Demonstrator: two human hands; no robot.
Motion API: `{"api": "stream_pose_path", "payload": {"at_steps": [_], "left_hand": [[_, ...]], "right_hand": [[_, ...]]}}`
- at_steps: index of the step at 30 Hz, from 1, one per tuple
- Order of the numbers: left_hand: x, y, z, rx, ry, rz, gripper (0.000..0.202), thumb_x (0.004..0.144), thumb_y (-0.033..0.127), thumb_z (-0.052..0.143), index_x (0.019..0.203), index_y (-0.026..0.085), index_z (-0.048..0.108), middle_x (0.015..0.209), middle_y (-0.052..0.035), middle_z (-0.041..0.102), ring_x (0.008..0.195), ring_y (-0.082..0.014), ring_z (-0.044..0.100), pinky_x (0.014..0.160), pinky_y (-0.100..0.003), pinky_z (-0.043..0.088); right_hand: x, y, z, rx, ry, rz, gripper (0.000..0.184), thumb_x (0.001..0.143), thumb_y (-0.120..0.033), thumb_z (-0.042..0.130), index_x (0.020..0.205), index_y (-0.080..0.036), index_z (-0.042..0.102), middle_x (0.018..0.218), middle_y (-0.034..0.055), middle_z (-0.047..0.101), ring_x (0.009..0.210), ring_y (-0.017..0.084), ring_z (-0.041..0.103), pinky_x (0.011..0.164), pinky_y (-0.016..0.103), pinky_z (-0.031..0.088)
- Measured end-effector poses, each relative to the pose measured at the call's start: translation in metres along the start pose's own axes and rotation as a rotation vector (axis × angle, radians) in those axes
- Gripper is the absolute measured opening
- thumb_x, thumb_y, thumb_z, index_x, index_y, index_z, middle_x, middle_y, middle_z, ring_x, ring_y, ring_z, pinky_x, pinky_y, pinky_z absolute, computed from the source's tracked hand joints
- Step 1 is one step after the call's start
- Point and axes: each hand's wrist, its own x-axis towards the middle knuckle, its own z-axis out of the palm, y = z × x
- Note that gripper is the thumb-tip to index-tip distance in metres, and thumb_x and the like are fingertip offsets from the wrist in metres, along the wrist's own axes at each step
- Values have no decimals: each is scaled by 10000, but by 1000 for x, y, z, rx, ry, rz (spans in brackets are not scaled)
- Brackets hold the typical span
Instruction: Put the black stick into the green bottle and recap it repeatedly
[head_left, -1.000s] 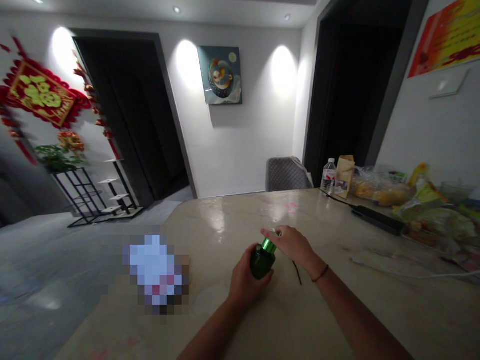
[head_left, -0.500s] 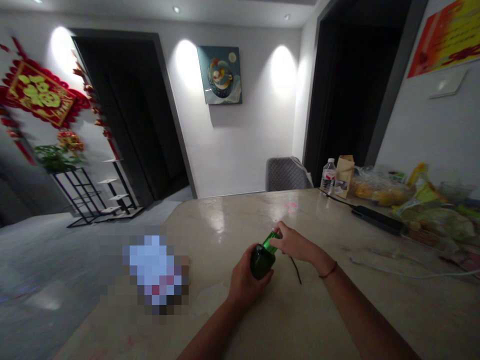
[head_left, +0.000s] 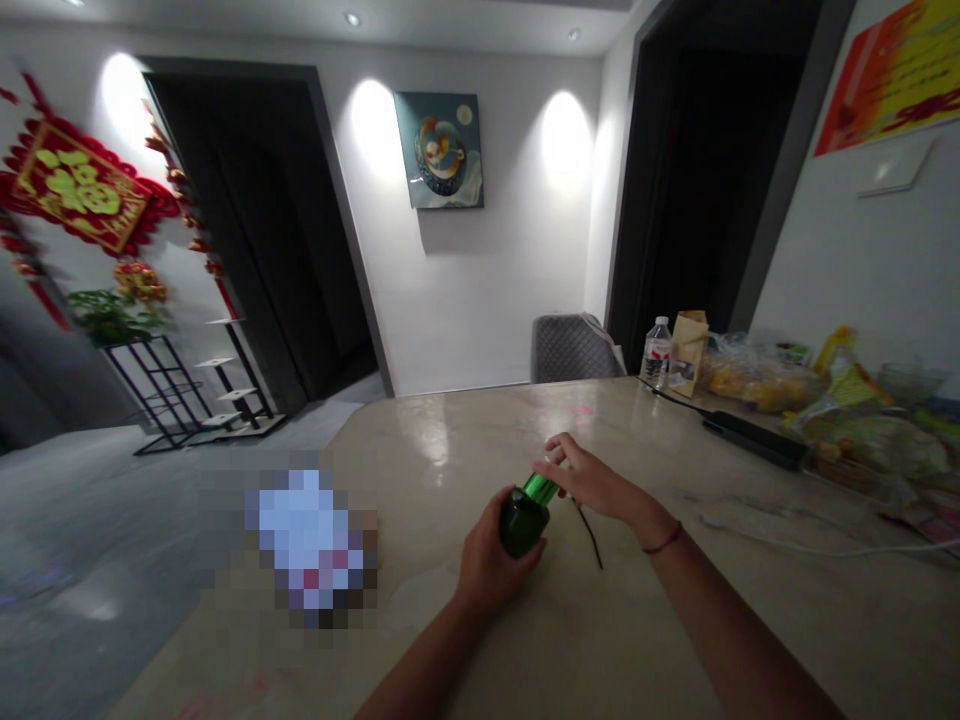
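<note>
My left hand (head_left: 491,560) is wrapped round the body of a rounded dark green bottle (head_left: 523,524), which tilts with its top toward the upper right. A shiny bright green cap (head_left: 538,488) forms its upper end. My right hand (head_left: 585,478) is at the far end of this cap, its fingers bent round it and partly hiding it. Beside the bottle, a thin black cord or strip (head_left: 589,535) lies on the table, one end running under my right hand.
The pale marble-look table (head_left: 420,640) carries a pixelated patch (head_left: 304,540) at left. At right are a water bottle (head_left: 657,354), a paper bag (head_left: 688,352), a black power strip (head_left: 756,440), a white cable (head_left: 817,551) and bagged food (head_left: 761,378). A grey chair (head_left: 571,348) stands beyond.
The fingers of my right hand have shifted and loosened slightly on the cap, with the wrist moving a little to the right. My left hand and the bottle stay nearly still.
</note>
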Motion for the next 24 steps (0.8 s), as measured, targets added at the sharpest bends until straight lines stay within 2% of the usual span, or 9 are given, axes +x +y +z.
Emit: {"api": "stream_pose_path", "payload": {"at_steps": [4,8,14,20,24], "left_hand": [[0,1,0,-10,-8,-1,626,614,294,663,1181,239,402,1055,-39,601,915,-180,587,814,-320,467],[0,1,-1,-4,-12,-2,619,613,293,658,1175,241,404,1065,-37,600,936,-181,585,827,-317,464],[0,1,-1,11,-8,6,631,609,309,660,1182,235,404,1081,-40,597,948,-182,582,831,-307,462],[0,-1,0,19,3,15,630,610,310,658,1183,231,407,1064,-41,605,927,-178,589,819,-306,466],[0,-2,0,10,-4,27,629,621,316,653,1191,235,400,1070,-38,601,929,-173,586,817,-299,467]], "right_hand": [[3,1,4,-129,89,104,429,807,-574,354,879,-170,481,656,20,569,503,119,520,483,233,353],[7,5,11,-364,184,88,479,784,-615,363,663,-181,524,611,45,580,595,160,552,545,251,340],[7,1,15,-414,209,37,324,754,-502,487,723,-185,546,667,48,609,621,155,542,561,244,324],[1,-4,12,-368,154,27,229,718,-390,537,837,-194,518,685,19,589,596,136,515,557,240,320],[0,0,7,-310,104,-61,212,676,-291,566,851,-190,501,736,14,571,644,129,503,584,233,344]]}}
